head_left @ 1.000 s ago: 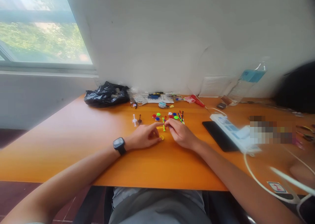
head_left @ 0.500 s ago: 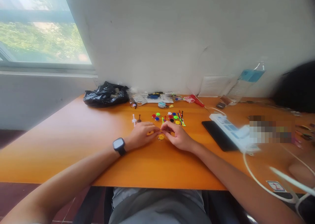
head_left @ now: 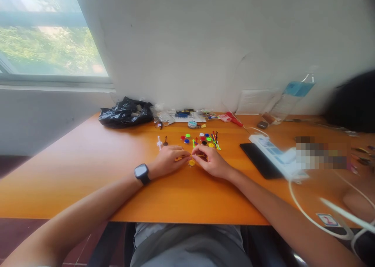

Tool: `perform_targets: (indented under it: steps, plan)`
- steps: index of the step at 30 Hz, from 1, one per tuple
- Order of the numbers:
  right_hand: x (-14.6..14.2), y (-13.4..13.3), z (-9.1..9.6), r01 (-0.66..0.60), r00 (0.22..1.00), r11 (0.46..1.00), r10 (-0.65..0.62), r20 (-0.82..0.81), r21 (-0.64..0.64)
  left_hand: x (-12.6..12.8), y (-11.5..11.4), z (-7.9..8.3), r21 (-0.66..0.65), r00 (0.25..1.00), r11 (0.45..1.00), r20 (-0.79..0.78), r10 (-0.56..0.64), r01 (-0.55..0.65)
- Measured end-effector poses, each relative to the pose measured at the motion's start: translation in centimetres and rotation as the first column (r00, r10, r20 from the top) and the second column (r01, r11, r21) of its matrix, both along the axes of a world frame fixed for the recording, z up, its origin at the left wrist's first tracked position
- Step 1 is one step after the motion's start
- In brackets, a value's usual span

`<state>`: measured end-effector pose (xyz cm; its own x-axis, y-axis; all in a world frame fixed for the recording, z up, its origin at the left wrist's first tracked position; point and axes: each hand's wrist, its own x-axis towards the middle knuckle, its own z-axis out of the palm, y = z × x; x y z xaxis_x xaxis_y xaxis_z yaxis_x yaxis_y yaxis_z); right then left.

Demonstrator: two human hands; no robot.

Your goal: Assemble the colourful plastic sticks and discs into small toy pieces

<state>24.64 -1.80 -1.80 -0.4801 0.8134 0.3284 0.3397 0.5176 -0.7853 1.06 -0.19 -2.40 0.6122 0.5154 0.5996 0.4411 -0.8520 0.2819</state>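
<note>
Left hand (head_left: 170, 161) and right hand (head_left: 213, 162), nearly closed, pinch 1 thin yellow stick (head_left: 191, 155) — best held level, lightly.

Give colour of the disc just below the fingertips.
The disc is yellow; head view.

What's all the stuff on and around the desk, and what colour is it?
desk: one, orange-brown, middle
window: one, clear, upper left
bag: one, black, back left
clutter: uncounted, mixed colours, back and far right
round thing: one, blue, back middle
small discs: many, mixed colours, desk's middle
nearest disc: one, yellow, before the others
arrow sticks: several, mixed colours, beside small discs
flat slab: one, black, right
power strip: one, white and blue, beside slab
bottle: one, clear, back right
cables: several, white, right
watch: one, black, wrist of left hand
clothing: one, grey, bottom middle
left hand: one, bare, by nearest disc
right hand: one, bare, by left hand
</note>
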Motion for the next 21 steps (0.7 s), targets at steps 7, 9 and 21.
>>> perform_targets:
  steps: [7, 9, 21]
  plan:
    - [0.15, -0.13, 0.13, 0.012, 1.0, 1.0, -0.013, 0.024, 0.021, -0.03, -0.14, 0.03, -0.017, 1.0, 1.0, -0.025, -0.002, 0.002]
    - [0.21, -0.15, 0.18, 0.013, 0.999, 0.999, -0.014, 0.046, 0.036, -0.03, -0.2, 0.07, -0.028, 0.999, 1.0, -0.042, -0.009, 0.008]
    - [0.5, -0.13, 0.09, 0.013, 0.993, 0.998, -0.02, 0.121, 0.055, 0.03, -0.38, 0.4, -0.022, 0.996, 0.999, -0.08, -0.039, 0.037]
